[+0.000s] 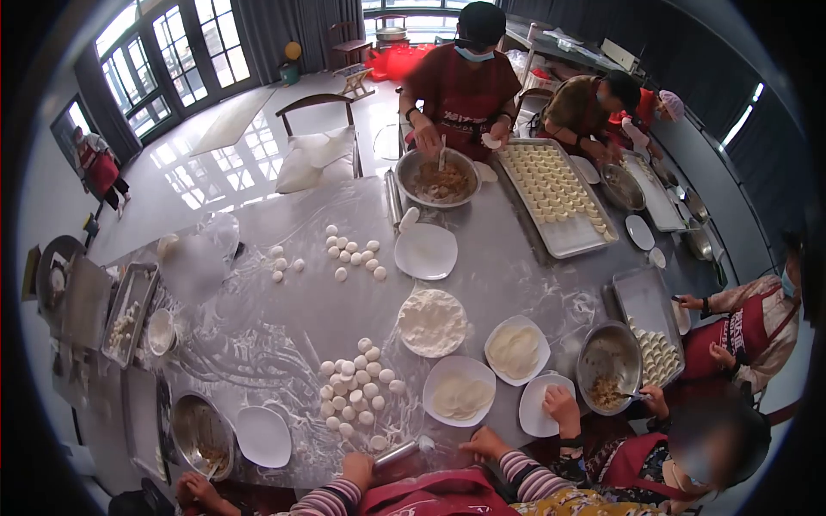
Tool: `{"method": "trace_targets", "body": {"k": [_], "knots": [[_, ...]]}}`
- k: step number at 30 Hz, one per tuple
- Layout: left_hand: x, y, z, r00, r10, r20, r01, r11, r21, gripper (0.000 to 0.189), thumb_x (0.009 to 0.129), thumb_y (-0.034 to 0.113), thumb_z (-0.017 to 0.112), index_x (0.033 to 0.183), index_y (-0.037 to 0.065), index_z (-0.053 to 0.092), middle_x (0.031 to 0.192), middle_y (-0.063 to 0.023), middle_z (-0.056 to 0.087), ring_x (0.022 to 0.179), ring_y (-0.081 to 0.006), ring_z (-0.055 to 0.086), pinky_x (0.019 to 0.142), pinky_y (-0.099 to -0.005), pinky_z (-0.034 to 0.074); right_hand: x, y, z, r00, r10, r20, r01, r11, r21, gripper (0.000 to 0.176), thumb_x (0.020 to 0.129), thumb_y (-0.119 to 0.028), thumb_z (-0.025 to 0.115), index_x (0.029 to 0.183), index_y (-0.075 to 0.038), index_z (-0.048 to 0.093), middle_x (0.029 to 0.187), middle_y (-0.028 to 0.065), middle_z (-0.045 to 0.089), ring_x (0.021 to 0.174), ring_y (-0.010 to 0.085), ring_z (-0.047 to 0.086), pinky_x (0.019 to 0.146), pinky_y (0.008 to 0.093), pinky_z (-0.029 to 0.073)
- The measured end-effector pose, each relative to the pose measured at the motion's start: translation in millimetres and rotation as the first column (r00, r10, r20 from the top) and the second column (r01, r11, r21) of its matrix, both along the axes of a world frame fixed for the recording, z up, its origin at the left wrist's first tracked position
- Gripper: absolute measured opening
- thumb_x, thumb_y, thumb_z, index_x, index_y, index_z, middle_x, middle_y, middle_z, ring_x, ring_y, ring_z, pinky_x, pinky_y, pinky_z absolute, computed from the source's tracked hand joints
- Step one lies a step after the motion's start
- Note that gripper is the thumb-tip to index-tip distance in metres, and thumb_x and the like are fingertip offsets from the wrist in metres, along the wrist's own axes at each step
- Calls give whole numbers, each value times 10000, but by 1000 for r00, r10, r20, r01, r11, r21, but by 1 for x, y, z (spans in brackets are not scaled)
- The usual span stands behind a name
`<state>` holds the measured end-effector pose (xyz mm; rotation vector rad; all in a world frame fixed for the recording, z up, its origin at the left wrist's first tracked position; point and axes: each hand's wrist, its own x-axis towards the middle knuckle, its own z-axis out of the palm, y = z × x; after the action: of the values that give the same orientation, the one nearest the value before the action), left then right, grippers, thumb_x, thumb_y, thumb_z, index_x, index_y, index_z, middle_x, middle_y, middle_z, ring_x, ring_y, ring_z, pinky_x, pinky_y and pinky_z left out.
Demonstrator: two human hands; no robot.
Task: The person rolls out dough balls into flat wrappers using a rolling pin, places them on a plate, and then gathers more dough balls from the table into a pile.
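My left hand (356,470), below a striped sleeve, is closed at the near end of a metal rolling pin (397,453) lying slantwise on the floury table (284,314). My right hand (486,443) is apart from the pin, to its right, with fingers curled together; anything inside them is hidden. Many small dough pieces (357,387) lie in front of my left hand, with one dough piece (379,443) close to the pin. Beyond my right hand stands a square white plate (430,411) of flat dough wrappers (465,394).
A round heap of flour (433,322) and a second plate of wrappers (516,348) stand further in. Co-workers sit close on both sides, with filling bowls (611,344) (202,434). Across the table, a person stands behind a dumpling tray (585,241).
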<state>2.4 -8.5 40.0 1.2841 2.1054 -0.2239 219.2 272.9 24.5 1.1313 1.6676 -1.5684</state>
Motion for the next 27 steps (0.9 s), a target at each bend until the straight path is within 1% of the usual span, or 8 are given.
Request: {"method": "trace_targets", "body": {"k": [11,13,18,19,20,22,24,27], "knots": [[2,-3,-1,999,39,9,-39,999,-36,380,609,459,718,745,104,703,752,-139,657,742,-312,647,674,-426,515,-3,-1,-2,997,-67,46,66,998,24,390,756,-311,733,576,12,611,506,109,595,361,173,549,331,279,417],[2,-6,-10,1000,19,-13,-18,998,58,380,598,454,726,727,98,697,740,-142,652,732,-318,642,673,-425,510,-1,-2,-4,998,-43,41,43,999,4,394,757,-312,733,574,15,610,502,110,593,361,172,549,331,281,417],[2,-5,-16,999,52,-8,-51,998,46,356,589,436,730,705,102,690,736,-143,650,723,-318,640,668,-424,510,-7,1,-3,997,7,73,-9,1000,23,410,785,-295,699,534,16,609,500,122,596,369,180,559,342,292,437],[3,-6,-15,999,53,-5,-52,997,52,343,588,427,729,700,105,689,738,-140,651,724,-315,641,671,-424,512,-9,-1,-4,997,60,58,-60,998,7,410,785,-295,699,534,16,609,500,122,596,369,180,559,342,292,437],[5,-4,-13,995,100,-19,-99,994,41,343,588,427,729,700,105,689,738,-140,651,724,-315,641,671,-424,512,-9,-2,-3,997,25,75,-27,999,18,404,779,-285,709,526,9,596,490,112,586,364,177,552,332,292,425],[5,0,-10,997,79,-16,-80,997,-25,287,598,371,732,709,109,692,745,-128,656,740,-312,644,686,-420,517,-2,2,-15,999,20,49,-21,999,28,398,768,-271,722,514,3,582,476,105,573,358,180,545,322,295,412],[10,-4,-25,991,103,-88,-100,994,41,227,599,290,735,731,109,698,761,-122,662,762,-309,650,702,-415,522,3,1,-31,999,33,4,-33,999,25,391,760,-258,725,511,5,581,474,111,568,357,189,544,321,306,414],[7,-2,-26,993,116,-22,-117,993,-14,197,591,220,744,752,113,702,790,-115,672,804,-292,657,716,-402,524,2,1,-25,1000,14,16,-14,999,39,368,753,-231,723,508,3,580,468,112,564,357,197,542,324,323,419]]}}
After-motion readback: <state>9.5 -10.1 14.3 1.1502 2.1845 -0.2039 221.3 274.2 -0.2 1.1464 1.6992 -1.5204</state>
